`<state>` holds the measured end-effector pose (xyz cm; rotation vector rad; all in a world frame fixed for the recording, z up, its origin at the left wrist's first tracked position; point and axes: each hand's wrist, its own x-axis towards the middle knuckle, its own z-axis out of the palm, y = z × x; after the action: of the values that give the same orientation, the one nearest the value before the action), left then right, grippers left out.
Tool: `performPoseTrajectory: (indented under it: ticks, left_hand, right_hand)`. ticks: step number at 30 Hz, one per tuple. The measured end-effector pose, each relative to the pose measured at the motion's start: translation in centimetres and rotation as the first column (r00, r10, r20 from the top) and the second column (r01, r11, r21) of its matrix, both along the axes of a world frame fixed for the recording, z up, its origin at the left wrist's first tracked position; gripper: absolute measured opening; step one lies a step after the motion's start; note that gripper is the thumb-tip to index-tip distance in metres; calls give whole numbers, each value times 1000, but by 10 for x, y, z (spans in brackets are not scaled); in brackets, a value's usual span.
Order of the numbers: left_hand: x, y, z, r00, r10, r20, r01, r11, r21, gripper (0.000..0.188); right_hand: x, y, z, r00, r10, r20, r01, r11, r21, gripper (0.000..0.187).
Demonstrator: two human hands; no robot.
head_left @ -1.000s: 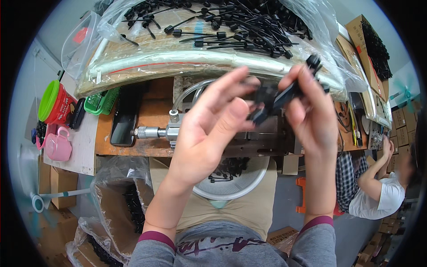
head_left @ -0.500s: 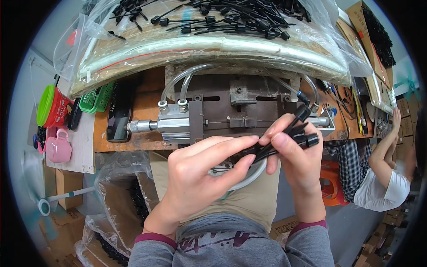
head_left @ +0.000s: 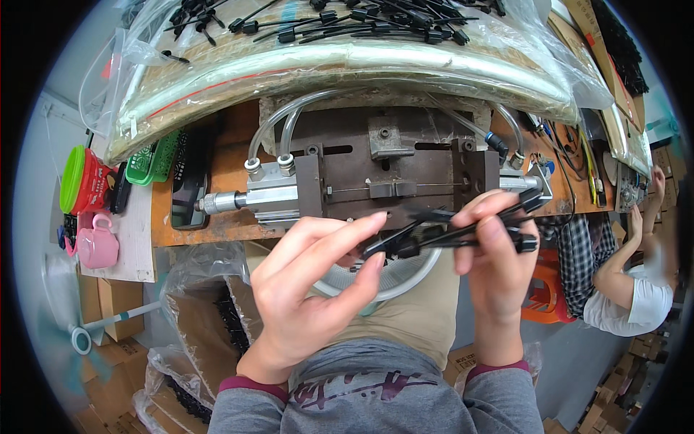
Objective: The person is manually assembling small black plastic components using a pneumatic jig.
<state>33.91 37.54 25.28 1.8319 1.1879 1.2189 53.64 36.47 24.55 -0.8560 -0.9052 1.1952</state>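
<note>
Several black plastic sticks with thick knob-like ends (head_left: 524,239) are bunched in my right hand (head_left: 499,253), its thumb and fingers closed round them. My left hand (head_left: 311,278) faces it from the left. Its thumb and fingers close around the end of one slim black stick (head_left: 394,239), with the index fingertip raised off it. The middle of the bunch is blurred, so where this stick meets the others cannot be made out. Just beyond my hands is a dark metal fixture (head_left: 347,163), with a thin rod and small block (head_left: 392,189) across its middle.
Clear air tubes (head_left: 269,130) run to silver cylinders on the fixture. More black sticks (head_left: 376,25) lie on a plastic-covered surface behind. At left are a phone (head_left: 189,192), a green basket (head_left: 153,163) and a pink cup (head_left: 97,242). A co-worker (head_left: 625,289) sits at right.
My hands have moved apart, the left one leftward and the right one rightward with the bunch. The left fingers have spread wider. The view has shifted slightly, and the co-worker's arms have moved.
</note>
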Motion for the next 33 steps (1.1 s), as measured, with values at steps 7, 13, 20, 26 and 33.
performPoseTrajectory:
  ticks: [7, 13, 20, 26, 33]
  left_hand:
    - [2, 1, -26, 990, -122, -73, 130, 984, 118, 30]
    - [21, 7, -52, 882, -3, -471, 173, 932, 319, 25]
    - [27, 19, -44, 818, 63, -572, 210, 892, 399, 13]
    - [24, 17, -35, 823, -18, -568, 211, 938, 275, 27]
    - [15, 6, -24, 955, -281, -92, 295, 912, 285, 37]
  right_hand:
    - [16, -1, -10, 972, -224, -77, 227, 973, 46, 15]
    - [14, -2, -10, 974, -203, -104, 209, 977, 50, 16]
    - [16, -4, -16, 971, -193, -139, 199, 979, 35, 16]
    - [12, -6, -17, 974, -137, -178, 136, 990, -19, 17]
    - [6, -10, -19, 955, 9, -295, -52, 989, -137, 17]
